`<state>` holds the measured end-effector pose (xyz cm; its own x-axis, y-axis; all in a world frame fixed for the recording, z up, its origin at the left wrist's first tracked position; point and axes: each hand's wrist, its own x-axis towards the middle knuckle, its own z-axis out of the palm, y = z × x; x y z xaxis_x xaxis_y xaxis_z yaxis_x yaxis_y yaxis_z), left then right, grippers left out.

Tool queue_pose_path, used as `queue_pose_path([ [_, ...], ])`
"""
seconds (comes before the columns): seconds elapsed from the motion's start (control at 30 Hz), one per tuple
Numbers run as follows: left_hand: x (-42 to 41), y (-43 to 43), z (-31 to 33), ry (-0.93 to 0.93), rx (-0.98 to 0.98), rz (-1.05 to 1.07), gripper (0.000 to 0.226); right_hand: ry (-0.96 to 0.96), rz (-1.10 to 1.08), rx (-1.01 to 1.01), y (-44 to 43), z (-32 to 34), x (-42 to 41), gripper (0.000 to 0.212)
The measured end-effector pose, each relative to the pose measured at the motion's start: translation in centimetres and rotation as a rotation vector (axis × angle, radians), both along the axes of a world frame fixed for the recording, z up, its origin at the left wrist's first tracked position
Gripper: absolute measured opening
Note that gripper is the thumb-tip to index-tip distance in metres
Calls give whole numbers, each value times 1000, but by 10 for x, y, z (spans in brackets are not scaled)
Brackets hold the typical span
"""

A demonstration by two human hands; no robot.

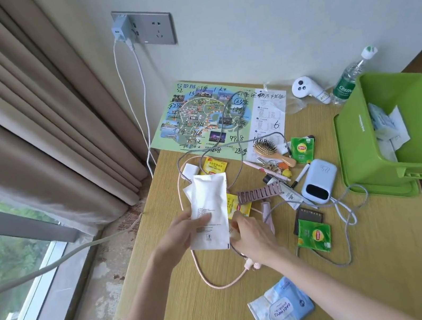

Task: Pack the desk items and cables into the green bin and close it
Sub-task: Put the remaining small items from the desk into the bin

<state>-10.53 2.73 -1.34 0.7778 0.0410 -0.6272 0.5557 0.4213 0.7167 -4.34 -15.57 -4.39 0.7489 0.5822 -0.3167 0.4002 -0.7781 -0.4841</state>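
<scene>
- The left hand (180,232) grips the white sachets (209,207) by their lower left edge, thumb across the front, and holds them above the desk (387,284).
- The right hand (250,234) is curled at the sachets' lower right corner. I cannot tell whether it pinches that corner or something underneath.
- The green bin (398,153) stands open at the right edge of the desk, well apart from both hands, with a few white packets and papers already inside.
- Most of the task seems still to be done: the map (210,115), hairbrush (272,149), power bank (319,180), hair claw (260,193) and tea packets are still spread out.
- Risk: the pink cable (203,272) and grey cable (340,258) loop under and around the small items, so tugging either one would likely drag packets, the pen or the power bank off the desk.
- Risk: the charger (121,29) is plugged into the wall socket with its white leads hanging down. Pulling a lead rather than the plug could strain it.
- Risk: the bin appears to sit at the very edge of the desk, so dropping heavy things in on the far side might tip it.
- Risk: the map and the water bottle (349,78) look long for the bin. Left unfolded or upright, they could stop the lid shutting.
</scene>
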Motion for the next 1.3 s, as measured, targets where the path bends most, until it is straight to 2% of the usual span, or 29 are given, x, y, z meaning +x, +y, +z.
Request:
queue_pose_path([
  [0.17, 5, -2, 5, -57, -84, -22, 41, -37, 4, 53, -3, 3, -1, 26],
  [0.33, 2, 2, 3, 15, 10, 93, 35, -161, -55, 75, -8, 11, 0, 24],
  [0.53, 2, -13, 8, -39, -121, 9, 38, -210, 49, 57, -12, 16, 2, 33],
  [0.73, 19, -20, 20, -100, -157, 77, 38, -338, 182, -43, -13, 18, -5, 21],
  [0.87, 20, -15, 21, -96, -70, 50, 39, -174, -19, 88, -18, 15, -1, 27],
  [1.07, -2, 2, 10, 2, 51, 40, 33, 127, -368, 229, -28, 6, 18, 12],
  [1.17, -16, 8, -3, 88, 167, 14, 29, 119, -426, 215, -27, 5, 30, 24],
  [1.3, -29, 11, -19, 210, 365, -22, 23, 109, -371, 185, -18, 5, 44, 11],
])
